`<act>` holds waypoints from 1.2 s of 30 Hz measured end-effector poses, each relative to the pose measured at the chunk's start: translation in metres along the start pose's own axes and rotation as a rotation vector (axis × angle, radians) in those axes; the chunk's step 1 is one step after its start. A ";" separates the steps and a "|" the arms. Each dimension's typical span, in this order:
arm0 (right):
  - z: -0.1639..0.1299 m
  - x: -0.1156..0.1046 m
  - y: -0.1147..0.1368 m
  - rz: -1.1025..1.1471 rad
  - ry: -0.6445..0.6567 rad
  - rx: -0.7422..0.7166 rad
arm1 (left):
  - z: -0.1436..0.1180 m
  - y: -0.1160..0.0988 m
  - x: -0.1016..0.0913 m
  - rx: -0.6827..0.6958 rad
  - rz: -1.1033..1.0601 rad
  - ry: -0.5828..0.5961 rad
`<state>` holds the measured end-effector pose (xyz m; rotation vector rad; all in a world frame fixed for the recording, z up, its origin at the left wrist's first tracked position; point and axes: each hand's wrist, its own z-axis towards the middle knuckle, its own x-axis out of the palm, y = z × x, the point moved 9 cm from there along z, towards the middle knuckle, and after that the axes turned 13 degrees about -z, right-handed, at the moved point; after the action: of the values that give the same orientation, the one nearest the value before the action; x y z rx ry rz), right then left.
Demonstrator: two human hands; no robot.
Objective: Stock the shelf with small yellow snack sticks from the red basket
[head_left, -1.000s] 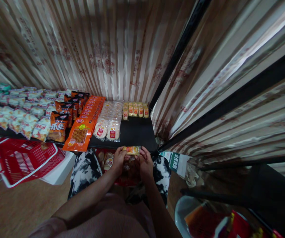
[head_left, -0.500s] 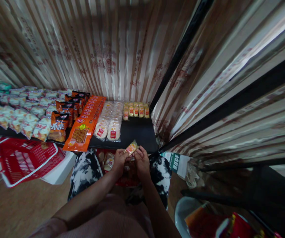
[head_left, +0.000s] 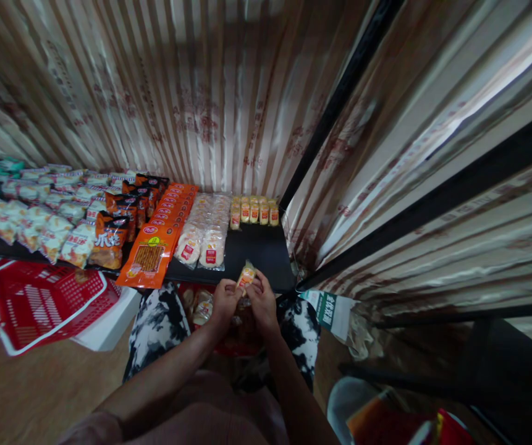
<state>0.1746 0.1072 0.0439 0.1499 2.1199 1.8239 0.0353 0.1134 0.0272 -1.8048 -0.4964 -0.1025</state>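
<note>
Between my two hands, just in front of the shelf's near edge, is a small yellow wrapped snack [head_left: 246,275] with a red and orange label. My left hand [head_left: 224,304] pinches its lower left side. On the other side, the fingers of my right hand [head_left: 264,303] close on it. Similar small yellow packs [head_left: 254,211] stand in rows at the back right of the black shelf [head_left: 254,247]. Left of them lie two rows of clear-wrapped round white crackers [head_left: 211,247]. Below my hands, a red container with more wrapped snacks [head_left: 202,307] sits between my knees, partly hidden.
Orange flat packs [head_left: 147,253], black-and-orange bags [head_left: 109,240] and white snack bags [head_left: 78,244] line the shelf leftward. A red basket [head_left: 47,306] stands below left. Black metal posts [head_left: 340,102] and a striped curtain [head_left: 228,93] border the shelf. A pale bucket [head_left: 346,402] is at lower right.
The yellow snack has turned more upright in my hands. My fingers have shifted slightly on it, and the view has moved a little. The shelf rows look the same.
</note>
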 end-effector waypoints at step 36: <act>0.069 -0.014 0.028 -0.659 -0.175 -0.136 | 0.064 -0.016 0.047 0.067 0.186 0.094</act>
<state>0.2057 0.1730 0.0657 -0.3671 1.6458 1.4788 0.0605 0.1894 0.0377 -1.7631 -0.2610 -0.0416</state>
